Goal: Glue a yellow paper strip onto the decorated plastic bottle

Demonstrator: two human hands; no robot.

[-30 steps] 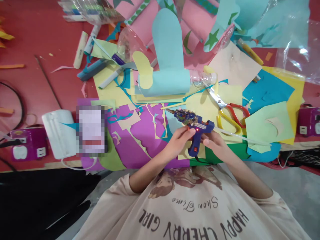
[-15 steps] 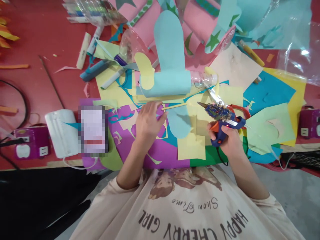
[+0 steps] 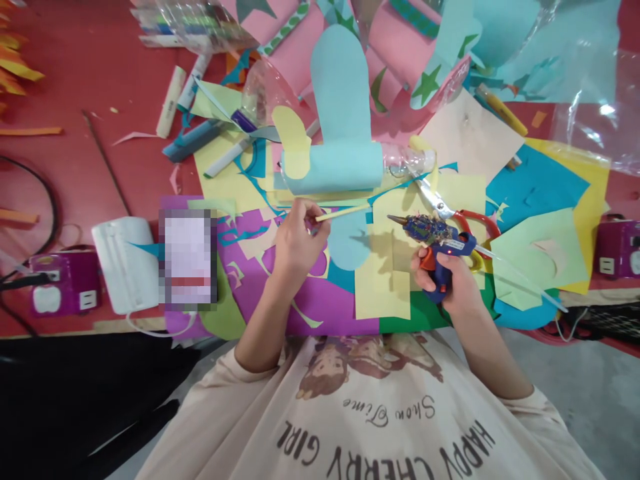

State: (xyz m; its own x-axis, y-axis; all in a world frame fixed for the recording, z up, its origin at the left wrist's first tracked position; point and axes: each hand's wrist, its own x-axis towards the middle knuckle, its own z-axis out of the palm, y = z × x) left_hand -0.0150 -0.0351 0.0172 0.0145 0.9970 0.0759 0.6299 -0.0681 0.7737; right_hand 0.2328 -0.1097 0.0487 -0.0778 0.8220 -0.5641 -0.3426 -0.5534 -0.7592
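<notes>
My left hand [image 3: 303, 233] pinches the near end of a thin pale yellow strip [image 3: 345, 213] between thumb and fingers. Directly below the strip is a light blue rounded paper piece [image 3: 350, 248]; whether it is joined to the strip I cannot tell. A blue glue gun [image 3: 440, 243] with an orange trigger is gripped in my right hand [image 3: 453, 283]. Its nozzle points left towards the strip, and a clear glue stick juts out behind. Beyond both hands lies a clear plastic bottle [image 3: 407, 159] wrapped in light blue paper, with a tall rounded blue paper piece [image 3: 340, 80] standing from it.
Red-handled scissors [image 3: 477, 223] lie partly behind the glue gun. Paper sheets and offcuts, such as a yellow sheet [image 3: 383, 293], cover the tabletop. Markers [image 3: 227, 158] lie at the left, near a white case [image 3: 125, 267] and a phone [image 3: 187, 257]. Pink paper-covered shapes [image 3: 405, 43] stand behind.
The light blue rounded piece has shifted left and slightly away from me, and the strip a little left. The glue gun has moved slightly left, and its glue stick now shows at full length.
</notes>
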